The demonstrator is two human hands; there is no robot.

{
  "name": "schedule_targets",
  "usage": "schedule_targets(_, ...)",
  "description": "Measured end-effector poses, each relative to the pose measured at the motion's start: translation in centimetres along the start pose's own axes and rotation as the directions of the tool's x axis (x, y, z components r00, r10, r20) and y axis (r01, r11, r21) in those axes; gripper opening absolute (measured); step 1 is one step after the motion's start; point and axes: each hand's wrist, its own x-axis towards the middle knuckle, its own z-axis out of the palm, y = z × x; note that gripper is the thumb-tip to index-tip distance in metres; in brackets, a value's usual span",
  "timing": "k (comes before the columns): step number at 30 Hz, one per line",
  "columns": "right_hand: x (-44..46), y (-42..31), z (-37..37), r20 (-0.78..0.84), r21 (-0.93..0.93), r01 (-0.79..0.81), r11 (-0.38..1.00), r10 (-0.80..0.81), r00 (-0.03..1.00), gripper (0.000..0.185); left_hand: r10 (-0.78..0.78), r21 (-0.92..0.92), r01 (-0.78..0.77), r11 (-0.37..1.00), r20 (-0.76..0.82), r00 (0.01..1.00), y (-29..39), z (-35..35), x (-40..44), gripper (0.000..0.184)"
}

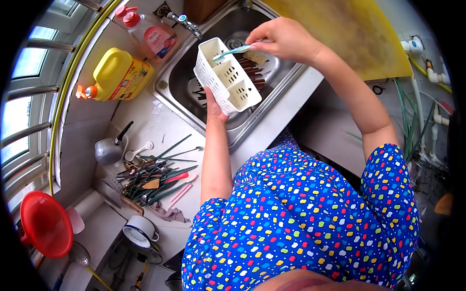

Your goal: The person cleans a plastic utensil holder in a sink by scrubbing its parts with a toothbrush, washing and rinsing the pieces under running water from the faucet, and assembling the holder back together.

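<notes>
My left hand [214, 105] grips the lower end of a white plastic cutlery holder [224, 89], tilted over the steel sink [180, 76]. The holder has slotted walls and three compartments, their openings facing me. Pinched in my right hand [284, 40] is a light-blue toothbrush [239, 50]. Its head reaches into the holder's far compartment; whether the bristles touch the wall I cannot tell. Behind the holder, brown chopsticks [256, 77] lie in the sink beside a pale sponge-like piece [257, 57].
Left of the sink stand a yellow jug [121, 75] and a clear soap bottle [154, 36], below the tap [182, 19]. A pile of chopsticks and utensils [153, 177] covers part of the counter, near a metal pot [109, 151], white enamel mug [140, 230] and red strainer [46, 224].
</notes>
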Motion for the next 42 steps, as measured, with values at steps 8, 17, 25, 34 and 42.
schedule_targets(8,2.7,-2.7,4.1,0.216,-0.401,0.12,0.908,-0.034,0.976,0.009,0.013,0.053,-0.012,0.999,-0.024,1.0,0.0,-0.3,0.0,0.086)
schedule_targets(17,2.3,-3.0,4.5,0.308,-0.458,0.257,0.851,-0.119,0.944,0.008,-0.003,0.069,0.007,0.998,-0.052,0.999,-0.3,-1.0,-0.1,0.079)
schedule_targets(25,0.1,-2.7,-2.5,-0.096,-0.11,0.114,0.987,-0.124,0.988,0.011,0.046,0.027,-0.045,0.999,-0.039,0.998,0.7,1.3,-0.5,0.086)
schedule_targets(34,-0.9,-4.3,3.6,0.193,-0.336,0.298,0.893,-0.244,0.95,0.011,-0.014,0.02,0.013,1.0,0.026,1.0,0.6,2.9,-0.7,0.084)
schedule_targets(42,0.7,-5.4,5.4,0.419,-0.275,0.14,0.951,-0.013,0.908,0.013,0.037,0.115,-0.026,0.993,-0.095,0.995,0.4,2.5,-0.4,0.085)
